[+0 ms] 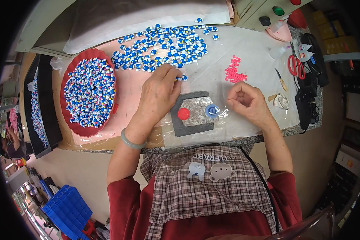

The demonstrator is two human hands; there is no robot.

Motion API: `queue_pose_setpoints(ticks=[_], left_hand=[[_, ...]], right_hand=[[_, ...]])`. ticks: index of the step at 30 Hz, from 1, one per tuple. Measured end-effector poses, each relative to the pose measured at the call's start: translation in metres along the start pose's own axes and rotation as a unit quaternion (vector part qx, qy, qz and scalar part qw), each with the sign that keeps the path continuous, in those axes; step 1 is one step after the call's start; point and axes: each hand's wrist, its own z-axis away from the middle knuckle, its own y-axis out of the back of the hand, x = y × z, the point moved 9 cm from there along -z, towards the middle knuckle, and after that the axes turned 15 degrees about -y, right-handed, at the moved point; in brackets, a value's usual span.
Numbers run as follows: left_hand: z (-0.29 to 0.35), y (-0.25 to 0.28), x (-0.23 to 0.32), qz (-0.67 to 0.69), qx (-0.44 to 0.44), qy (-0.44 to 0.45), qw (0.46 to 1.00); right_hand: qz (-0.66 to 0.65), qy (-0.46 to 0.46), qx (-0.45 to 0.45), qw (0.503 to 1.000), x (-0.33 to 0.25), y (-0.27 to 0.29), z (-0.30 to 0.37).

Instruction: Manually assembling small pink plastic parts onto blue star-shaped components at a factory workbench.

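My left hand [158, 93] is closed, its fingers bent and turned down at the near edge of a spread of small blue-and-white pieces [164, 50]. One such piece [184, 77] shows right beside its fingertips; what the fingers grip is hidden. Thumb and index finger of my right hand [252, 103] meet in a pinch, on something too small to tell. Just beyond that hand lies a little pile of pink pieces [235, 74]. Between my hands sits a dark grey frame around a speckled plate [197, 114], bearing a red cap [183, 114] and a small blue dish [212, 111].
At left stands a red scalloped tray [113, 94] heaped with blue-and-white pieces. Right of the work area are a small knife [281, 80], red-handled scissors [296, 67], a crumpled white wad [281, 101] and small bottles [304, 53]. A ledge with white sheeting [148, 26] bounds the back.
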Motion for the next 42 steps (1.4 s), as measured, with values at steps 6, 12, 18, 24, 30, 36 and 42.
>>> queue_pose_setpoints(ticks=[6,12,18,24,30,36,42], left_hand=[[0.004,0.001,-0.008,0.035,0.013,0.038,0.999],[0.004,0.015,-0.01,0.101,0.057,0.098,0.988],[0.008,0.018,-0.003,0.18,0.089,0.114,0.973],[0.017,0.014,-0.001,0.249,0.081,0.161,0.952],[0.017,0.013,0.006,0.299,0.1,0.143,0.938],[0.013,0.013,0.022,0.302,0.071,0.133,0.941],[0.014,-0.003,0.039,0.401,0.024,0.172,0.899]], right_hand=[[-0.101,-0.074,-0.114,0.986,0.005,-0.011,0.0],[-0.125,-0.101,-0.159,0.974,0.01,-0.019,-0.002],[-0.104,-0.112,-0.168,0.974,0.01,-0.025,-0.003],[-0.076,-0.116,-0.161,0.977,0.007,-0.027,-0.003],[-0.047,-0.123,-0.149,0.98,0.004,-0.029,-0.003],[-0.013,-0.126,-0.129,0.984,0.0,-0.026,-0.001],[-0.076,-0.089,-0.118,0.986,-0.023,-0.024,0.011]])
